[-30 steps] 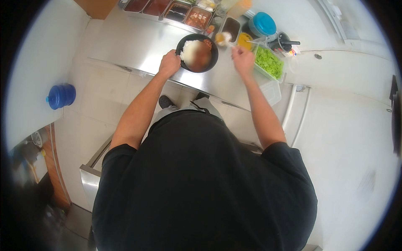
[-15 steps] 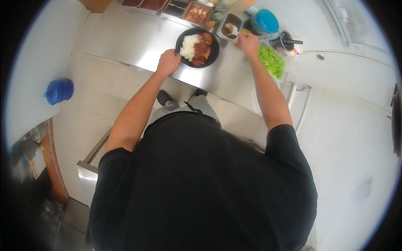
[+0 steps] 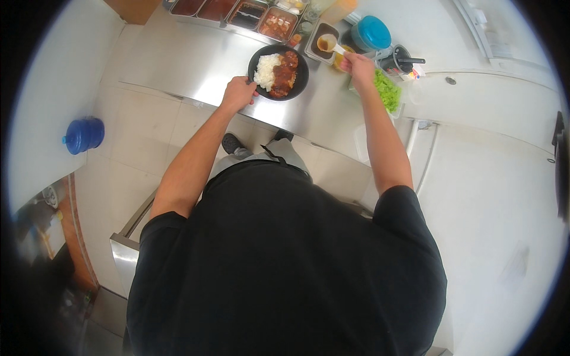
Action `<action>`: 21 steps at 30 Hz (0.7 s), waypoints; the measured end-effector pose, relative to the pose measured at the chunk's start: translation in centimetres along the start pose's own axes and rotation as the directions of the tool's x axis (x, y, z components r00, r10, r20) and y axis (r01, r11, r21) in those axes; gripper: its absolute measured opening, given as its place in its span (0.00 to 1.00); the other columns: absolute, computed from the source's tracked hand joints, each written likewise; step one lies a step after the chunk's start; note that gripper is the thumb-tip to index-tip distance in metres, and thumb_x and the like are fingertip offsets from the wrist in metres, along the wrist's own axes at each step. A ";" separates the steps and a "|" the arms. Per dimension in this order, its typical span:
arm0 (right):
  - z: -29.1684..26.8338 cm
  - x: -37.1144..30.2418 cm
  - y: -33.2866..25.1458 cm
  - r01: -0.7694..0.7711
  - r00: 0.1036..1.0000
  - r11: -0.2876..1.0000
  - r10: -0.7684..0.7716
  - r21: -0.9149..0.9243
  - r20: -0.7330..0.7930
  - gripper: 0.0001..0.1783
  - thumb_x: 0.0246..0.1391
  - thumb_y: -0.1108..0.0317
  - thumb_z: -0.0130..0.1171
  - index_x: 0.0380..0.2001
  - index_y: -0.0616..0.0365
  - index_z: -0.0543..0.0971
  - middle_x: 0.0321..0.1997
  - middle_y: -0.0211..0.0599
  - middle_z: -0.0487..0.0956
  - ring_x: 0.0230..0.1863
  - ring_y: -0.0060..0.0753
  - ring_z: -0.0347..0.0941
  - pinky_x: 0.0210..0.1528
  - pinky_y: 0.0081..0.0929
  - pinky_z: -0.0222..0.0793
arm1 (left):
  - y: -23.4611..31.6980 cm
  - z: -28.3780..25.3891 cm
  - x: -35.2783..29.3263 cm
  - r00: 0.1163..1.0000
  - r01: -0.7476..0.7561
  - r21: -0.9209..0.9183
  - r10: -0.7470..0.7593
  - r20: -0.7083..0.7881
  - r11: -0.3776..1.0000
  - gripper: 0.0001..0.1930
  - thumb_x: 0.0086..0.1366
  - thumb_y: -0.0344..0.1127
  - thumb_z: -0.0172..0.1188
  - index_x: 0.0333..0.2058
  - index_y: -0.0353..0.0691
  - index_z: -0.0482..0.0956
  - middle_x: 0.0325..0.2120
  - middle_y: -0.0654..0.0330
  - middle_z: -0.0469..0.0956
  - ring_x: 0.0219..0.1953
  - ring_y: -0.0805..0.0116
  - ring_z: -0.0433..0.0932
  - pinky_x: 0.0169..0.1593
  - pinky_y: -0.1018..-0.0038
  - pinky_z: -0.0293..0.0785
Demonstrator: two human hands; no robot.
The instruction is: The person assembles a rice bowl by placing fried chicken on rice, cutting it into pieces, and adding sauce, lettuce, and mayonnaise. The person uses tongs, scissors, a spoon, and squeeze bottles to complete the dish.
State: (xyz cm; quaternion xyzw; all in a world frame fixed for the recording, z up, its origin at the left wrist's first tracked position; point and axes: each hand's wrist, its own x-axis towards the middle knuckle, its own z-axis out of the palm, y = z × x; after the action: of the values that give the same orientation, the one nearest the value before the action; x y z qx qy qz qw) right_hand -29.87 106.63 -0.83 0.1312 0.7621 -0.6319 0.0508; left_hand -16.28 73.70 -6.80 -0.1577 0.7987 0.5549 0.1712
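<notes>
A black round bowl (image 3: 303, 83) holds white rice (image 3: 267, 71) on its left and meat pieces in dark red-brown sauce (image 3: 284, 76) on its right. With thumb and fingers, my left hand (image 3: 239, 94) grips the bowl's left rim. Pinched in my right hand (image 3: 361, 66) is the short handle of a white scoop (image 3: 336, 47), its cup tilted and coated with brown sauce. The cup is over a metal sauce pan (image 3: 310, 52) with brown sauce inside, right of the bowl.
Several metal pans (image 3: 277, 24) of sauces and toppings line the counter's far side. A container of chopped lettuce (image 3: 387, 92), a blue-lidded tub (image 3: 372, 32) and a dark pot with a handle (image 3: 399, 59) stand right. The steel counter (image 3: 178, 59) ends at its near edge. A blue water jug (image 3: 84, 135) is left.
My right hand has drawn slightly right and nearer, lifting the scoop's cup out of the sauce. The bowl stays in my left hand, nearly where it was.
</notes>
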 end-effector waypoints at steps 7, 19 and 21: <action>3.8 -6.6 -1.5 0.157 0.986 0.868 -0.110 -0.471 0.127 0.13 0.56 0.63 0.62 0.32 0.65 0.84 0.25 0.40 0.83 0.26 0.30 0.80 0.33 0.26 0.76 | -0.1 -0.6 0.8 0.999 0.026 0.000 -0.026 0.037 1.000 0.12 0.64 0.33 0.53 0.33 0.28 0.79 0.23 0.56 0.84 0.19 0.68 0.81 0.31 0.71 0.78; 5.9 -9.7 0.1 0.327 0.943 0.628 -0.165 -0.706 0.290 0.12 0.54 0.61 0.63 0.34 0.59 0.85 0.28 0.52 0.82 0.29 0.51 0.80 0.36 0.40 0.74 | -1.2 -1.4 1.8 0.994 0.043 -0.036 -0.039 0.101 0.998 0.16 0.68 0.39 0.53 0.42 0.30 0.81 0.26 0.57 0.84 0.19 0.72 0.78 0.26 0.74 0.74; 6.0 -10.3 -0.1 0.350 0.936 0.626 -0.207 -0.697 0.284 0.12 0.54 0.61 0.63 0.34 0.59 0.85 0.28 0.51 0.82 0.29 0.50 0.79 0.36 0.40 0.74 | -1.4 -1.8 1.7 0.990 0.073 -0.128 -0.057 0.126 0.989 0.18 0.69 0.41 0.53 0.43 0.30 0.80 0.28 0.58 0.84 0.19 0.73 0.77 0.25 0.76 0.72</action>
State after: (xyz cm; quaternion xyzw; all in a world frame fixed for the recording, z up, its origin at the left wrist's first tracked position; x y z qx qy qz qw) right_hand -20.57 99.33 0.53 -0.0771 0.9548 -0.2791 0.0678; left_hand -17.39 71.48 -8.12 -0.1605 0.7424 0.6095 0.2271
